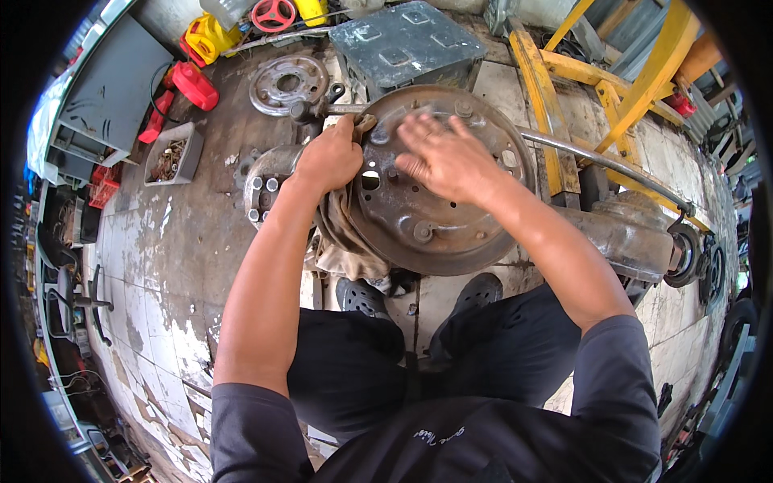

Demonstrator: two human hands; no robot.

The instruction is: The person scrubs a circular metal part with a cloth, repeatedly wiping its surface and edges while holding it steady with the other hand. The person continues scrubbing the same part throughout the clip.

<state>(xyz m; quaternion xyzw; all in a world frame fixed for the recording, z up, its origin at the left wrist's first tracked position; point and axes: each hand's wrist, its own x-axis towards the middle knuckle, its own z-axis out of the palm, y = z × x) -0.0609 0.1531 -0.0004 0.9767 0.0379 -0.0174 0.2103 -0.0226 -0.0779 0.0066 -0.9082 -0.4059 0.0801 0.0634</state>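
Note:
A large round brake backing plate [386, 217], brown and greasy with several holes and raised bosses, stands tilted in front of me. My left hand [332, 153] is closed at its left rim around a brown rag [342, 229], which drapes down along the edge. Over the plate's face lies my right hand [449, 157], its fingers spread and slightly blurred; whether the palm presses on the metal I cannot tell. Left of the plate, a rusty metal housing with bolts [270, 193] is partly covered by my left forearm.
A dark green metal box [407, 48] stands behind the plate, with a round metal disc [288, 84] on the floor beside it. To the right are a yellow frame [547, 97], a long metal rod [596, 153] and a heavy housing [620, 237]. A grey bin [175, 154] sits left.

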